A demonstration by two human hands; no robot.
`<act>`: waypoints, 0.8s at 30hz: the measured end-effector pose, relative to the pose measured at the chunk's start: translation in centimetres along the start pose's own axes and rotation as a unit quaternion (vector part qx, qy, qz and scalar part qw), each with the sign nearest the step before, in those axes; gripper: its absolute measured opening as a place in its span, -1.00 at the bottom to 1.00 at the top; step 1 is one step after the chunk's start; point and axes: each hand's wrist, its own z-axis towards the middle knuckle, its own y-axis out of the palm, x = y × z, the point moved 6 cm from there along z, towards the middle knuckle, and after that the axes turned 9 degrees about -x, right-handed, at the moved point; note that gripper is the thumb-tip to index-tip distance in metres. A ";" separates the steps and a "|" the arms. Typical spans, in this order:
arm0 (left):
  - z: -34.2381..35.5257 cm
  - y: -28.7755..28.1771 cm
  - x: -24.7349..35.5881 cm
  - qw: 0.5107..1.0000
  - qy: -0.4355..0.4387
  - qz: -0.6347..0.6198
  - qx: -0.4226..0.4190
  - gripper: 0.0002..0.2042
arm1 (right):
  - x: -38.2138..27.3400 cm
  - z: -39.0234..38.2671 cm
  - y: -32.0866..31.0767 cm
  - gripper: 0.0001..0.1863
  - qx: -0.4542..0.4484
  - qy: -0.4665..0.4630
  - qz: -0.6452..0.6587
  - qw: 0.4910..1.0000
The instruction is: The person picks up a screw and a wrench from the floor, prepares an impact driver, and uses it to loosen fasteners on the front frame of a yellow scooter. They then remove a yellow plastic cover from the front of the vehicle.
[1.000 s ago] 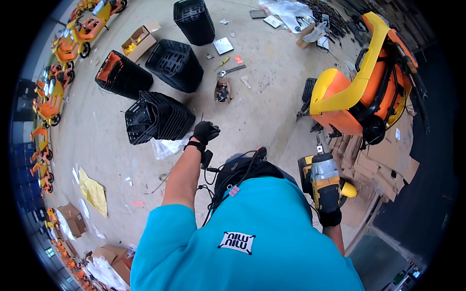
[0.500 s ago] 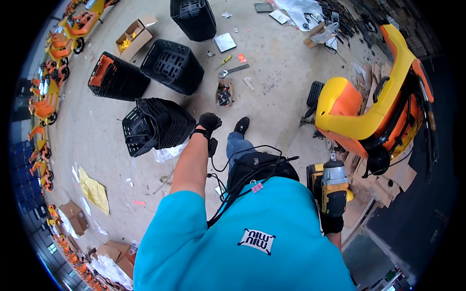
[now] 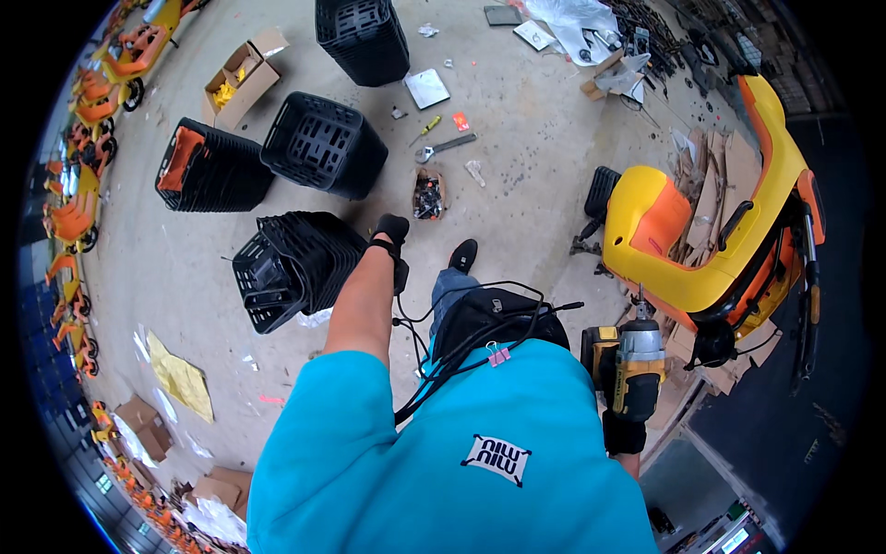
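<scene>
My right hand (image 3: 625, 432), in a black glove, grips a yellow and black cordless impact driver (image 3: 639, 365) with a grey nose and a thin bit. It points ahead toward the yellow and orange scooter (image 3: 701, 268) at the right, apart from its body. In a dark glove too, my left hand (image 3: 392, 228) hangs with curled fingers beside a stack of black plastic baskets (image 3: 300, 263). Whether anything is inside those fingers is hidden. Beyond that hand lies a small open box of dark hardware (image 3: 429, 196).
More black basket stacks (image 3: 328, 152) stand ahead to the left, near a cardboard box (image 3: 242, 85). An adjustable wrench (image 3: 445, 147) and a screwdriver (image 3: 425, 129) lie on the floor. Cardboard sheets (image 3: 734, 185) are piled behind the scooter. Scooters (image 3: 78, 198) line the far left.
My view has shifted slightly, so the baskets and scooter sit lower in the picture. The impact driver remains in my right hand, and my left hand stays beside the baskets.
</scene>
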 end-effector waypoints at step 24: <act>-10.9 -43.4 22.5 0.778 0.391 -0.482 -0.095 -0.73 | -1.8 4.3 3.7 -0.68 0.058 -0.109 0.431 0.894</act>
